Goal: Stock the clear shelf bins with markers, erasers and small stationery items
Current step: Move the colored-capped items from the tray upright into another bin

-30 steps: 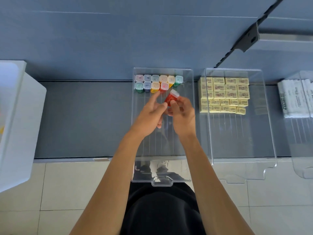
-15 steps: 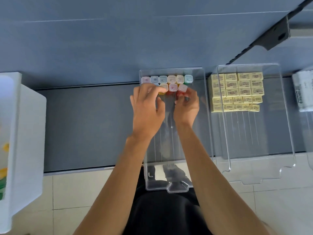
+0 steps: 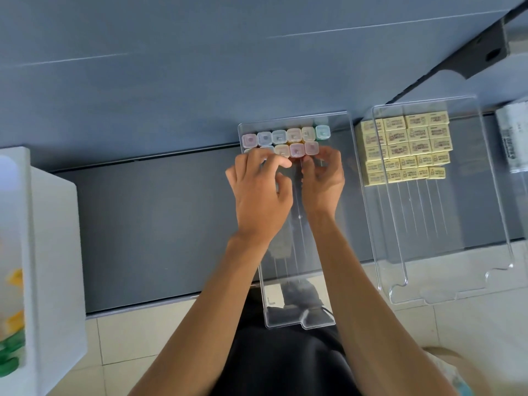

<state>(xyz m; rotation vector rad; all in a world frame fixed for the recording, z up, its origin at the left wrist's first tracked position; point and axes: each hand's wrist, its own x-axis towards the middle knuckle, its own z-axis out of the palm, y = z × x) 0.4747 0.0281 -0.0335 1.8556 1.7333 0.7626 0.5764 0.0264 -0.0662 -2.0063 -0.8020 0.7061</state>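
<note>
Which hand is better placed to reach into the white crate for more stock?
Left. The white crate sits far left, on the same side as the left hand; the right hand would probably reach across.

- In the middle of the frame I see a clear bin [image 3: 300, 318] on the dark shelf [image 3: 157, 224], its near end overhanging the tiled floor [image 3: 128, 338].
- Capped markers [image 3: 285, 137] stand in two rows at its far end.
- My left hand [image 3: 258, 195] curls over the front row's left caps; my right hand [image 3: 324, 181] has its fingers [image 3: 328, 154] at the rightmost front marker. I cannot tell whether either one grips.
- Right of centre, a second clear bin [image 3: 445, 281] holds yellow erasers [image 3: 408, 144].
- A white box [image 3: 51, 252] sits at the left edge.
</note>
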